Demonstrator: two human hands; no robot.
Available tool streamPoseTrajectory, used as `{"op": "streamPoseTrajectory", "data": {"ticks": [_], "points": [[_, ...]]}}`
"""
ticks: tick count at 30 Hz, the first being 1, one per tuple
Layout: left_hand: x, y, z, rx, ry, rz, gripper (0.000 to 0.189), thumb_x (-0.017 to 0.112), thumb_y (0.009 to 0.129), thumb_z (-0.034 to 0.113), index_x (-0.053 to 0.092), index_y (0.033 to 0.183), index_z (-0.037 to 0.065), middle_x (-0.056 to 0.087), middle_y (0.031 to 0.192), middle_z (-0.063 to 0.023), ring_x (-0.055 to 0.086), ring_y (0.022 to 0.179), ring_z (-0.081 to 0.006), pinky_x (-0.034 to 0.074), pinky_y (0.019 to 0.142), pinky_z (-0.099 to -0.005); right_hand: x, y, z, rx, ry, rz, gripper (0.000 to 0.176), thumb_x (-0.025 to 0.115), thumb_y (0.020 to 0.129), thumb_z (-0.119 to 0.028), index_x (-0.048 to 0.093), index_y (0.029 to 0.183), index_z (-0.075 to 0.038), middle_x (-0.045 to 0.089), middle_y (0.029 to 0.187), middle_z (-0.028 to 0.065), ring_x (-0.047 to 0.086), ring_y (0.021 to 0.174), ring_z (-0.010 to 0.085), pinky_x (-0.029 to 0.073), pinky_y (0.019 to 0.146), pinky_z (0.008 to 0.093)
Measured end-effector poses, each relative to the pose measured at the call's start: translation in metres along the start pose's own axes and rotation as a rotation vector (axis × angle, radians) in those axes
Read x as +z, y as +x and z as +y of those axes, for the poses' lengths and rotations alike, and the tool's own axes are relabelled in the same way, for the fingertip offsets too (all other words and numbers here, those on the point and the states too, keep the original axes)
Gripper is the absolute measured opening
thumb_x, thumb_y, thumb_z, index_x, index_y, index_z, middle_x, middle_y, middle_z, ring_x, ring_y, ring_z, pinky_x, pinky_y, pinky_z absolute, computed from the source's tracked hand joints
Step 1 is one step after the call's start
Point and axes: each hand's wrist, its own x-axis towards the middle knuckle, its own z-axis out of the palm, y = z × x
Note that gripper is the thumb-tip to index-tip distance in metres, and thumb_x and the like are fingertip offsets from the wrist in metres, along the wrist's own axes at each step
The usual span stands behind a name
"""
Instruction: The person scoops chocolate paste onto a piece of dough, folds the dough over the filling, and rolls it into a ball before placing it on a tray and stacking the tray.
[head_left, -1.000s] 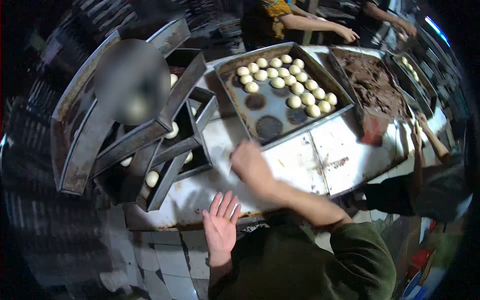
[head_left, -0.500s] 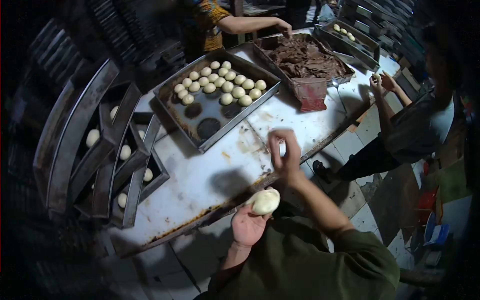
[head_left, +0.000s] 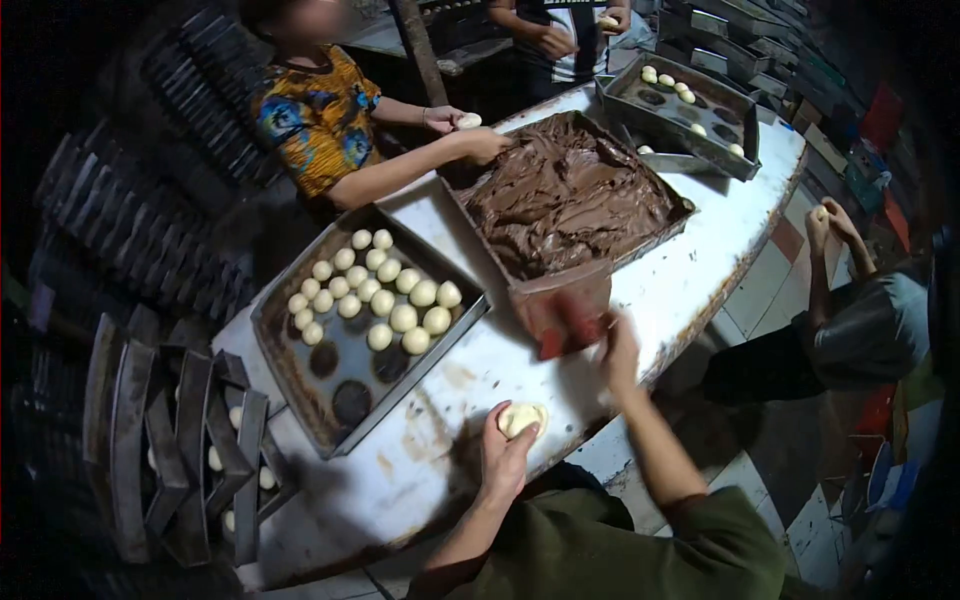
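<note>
My left hand point(head_left: 506, 460) holds a flattened, pale piece of dough point(head_left: 523, 419) over the front edge of the table, with the thumb pressed on it. My right hand point(head_left: 618, 360) is smeared by motion beside a red-sided container point(head_left: 560, 295) coated in brown filling. Whether its fingers hold anything cannot be made out. Behind that container, a large tray point(head_left: 683, 222) is heaped with thick chocolate-brown filling point(head_left: 570, 190). To the left, a dark metal baking tray point(head_left: 400, 385) carries several round dough balls point(head_left: 403, 318).
Stacked metal trays point(head_left: 190, 450) with dough balls stand at the left. Another baking tray point(head_left: 720, 150) is at the far right of the white table point(head_left: 690, 290). A person in a patterned shirt point(head_left: 310, 120) reaches into the filling; two others handle dough.
The view has turned, bringing the filling tray nearer the middle. My right hand has moved from above the dough to the red-sided container. My left hand still holds the dough.
</note>
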Motion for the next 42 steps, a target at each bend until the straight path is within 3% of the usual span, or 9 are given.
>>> {"op": "streamPoseTrajectory", "data": {"ticks": [4, 8, 16, 24, 30, 32, 34, 38, 42], "points": [[0.063, 0.015, -0.002, 0.045, 0.372, -0.309, 0.032, 0.047, 0.081, -0.004, 0.048, 0.113, -0.001, 0.056, 0.101, -0.0046, 0.052, 0.09, -0.0122, 0.042, 0.08, -0.0249, 0.011, 0.0, -0.045, -0.132, -0.167, -0.208, 0.045, 0.049, 0.075, 0.004, 0.049, 0.119, -0.009, 0.058, 0.1, 0.0195, 0.058, 0.086, 0.0382, 0.048, 0.074, 0.0387], [0.096, 0.025, 0.02, -0.393, -0.395, -0.499, 0.043, 0.044, 0.079, -0.008, 0.04, 0.121, -0.006, 0.048, 0.123, -0.0127, 0.046, 0.114, -0.0219, 0.031, 0.103, -0.0373, -0.011, 0.123, 0.023, 0.114, -0.697, -0.237, 0.029, 0.043, 0.078, -0.001, 0.051, 0.105, -0.008, 0.059, 0.083, 0.0203, 0.059, 0.074, 0.0372, 0.046, 0.062, 0.0427], [0.1, 0.059, 0.046, -0.383, -0.478, -0.181, 0.036, 0.046, 0.083, 0.007, 0.043, 0.118, -0.002, 0.051, 0.119, -0.0135, 0.047, 0.114, -0.0238, 0.033, 0.103, -0.04, 0.003, 0.219, 0.064, -0.059, -1.139, -0.312, 0.015, 0.048, 0.081, -0.011, 0.059, 0.081, -0.001, 0.064, 0.074, 0.0174, 0.065, 0.07, 0.0285, 0.053, 0.059, 0.0383], [0.086, 0.104, 0.085, -0.092, -0.68, -0.083, 0.04, 0.044, 0.087, 0.02, 0.042, 0.121, -0.001, 0.047, 0.126, -0.0137, 0.042, 0.119, -0.0247, 0.03, 0.103, -0.0398, 0.002, 0.12, -0.039, 0.038, 0.203, -0.548, 0.023, 0.053, 0.079, 0.001, 0.057, 0.101, 0.001, 0.06, 0.075, 0.0171, 0.058, 0.065, 0.0289, 0.047, 0.062, 0.0326], [0.078, 0.079, 0.116, -0.107, -0.985, -0.277, 0.046, 0.048, 0.083, 0.017, 0.04, 0.121, -0.008, 0.041, 0.129, -0.0197, 0.036, 0.123, -0.0296, 0.02, 0.109, -0.0414, -0.005, 0.082, 0.005, -0.634, 0.014, -0.454, 0.049, 0.054, 0.069, 0.01, 0.053, 0.116, -0.002, 0.05, 0.075, 0.0086, 0.047, 0.066, 0.0205, 0.041, 0.058, 0.0297], [0.066, 0.063, 0.129, 0.033, -1.031, -0.35, 0.059, 0.049, 0.076, 0.013, 0.031, 0.127, -0.009, 0.038, 0.132, -0.0198, 0.033, 0.125, -0.03, 0.02, 0.109, -0.0428, -0.03, 0.077, 0.021, 0.197, 0.245, -0.621, 0.051, 0.054, 0.07, 0.009, 0.052, 0.118, -0.004, 0.049, 0.077, 0.0061, 0.047, 0.067, 0.0168, 0.039, 0.056, 0.0276], [0.055, 0.047, 0.142, 0.136, -0.795, -0.461, 0.068, 0.047, 0.072, 0.004, 0.022, 0.135, -0.002, 0.034, 0.134, -0.019, 0.032, 0.126, -0.0297, 0.021, 0.108, -0.0433, -0.041, 0.084, 0.068, -0.261, -0.21, -0.296, 0.053, 0.054, 0.071, 0.008, 0.05, 0.122, -0.006, 0.049, 0.079, 0.0051, 0.046, 0.068, 0.0143, 0.039, 0.057, 0.0262], [0.032, 0.018, 0.14, 0.123, -0.552, -0.424, 0.086, 0.047, 0.078, -0.003, -0.001, 0.141, 0.03, 0.034, 0.134, -0.0215, 0.044, 0.117, -0.0326, 0.045, 0.09, -0.041, -0.048, 0.079, 0.103, -0.082, -0.442, -0.077, 0.054, 0.051, 0.077, 0.007, 0.045, 0.128, -0.009, 0.047, 0.086, 0.0106, 0.047, 0.073, 0.019, 0.04, 0.064, 0.027], [-0.009, -0.008, 0.099, 0.087, -0.777, -0.429, 0.084, 0.062, 0.076, 0.019, 0.01, 0.141, 0.029, 0.054, 0.105, -0.0184, 0.056, 0.09, -0.0267, 0.049, 0.07, -0.0355, -0.014, 0.037, 0.032, -0.216, -0.546, 0.156, 0.033, 0.051, 0.087, -0.01, 0.051, 0.12, -0.004, 0.05, 0.103, 0.0153, 0.047, 0.086, 0.0235, 0.04, 0.073, 0.0316]]}}
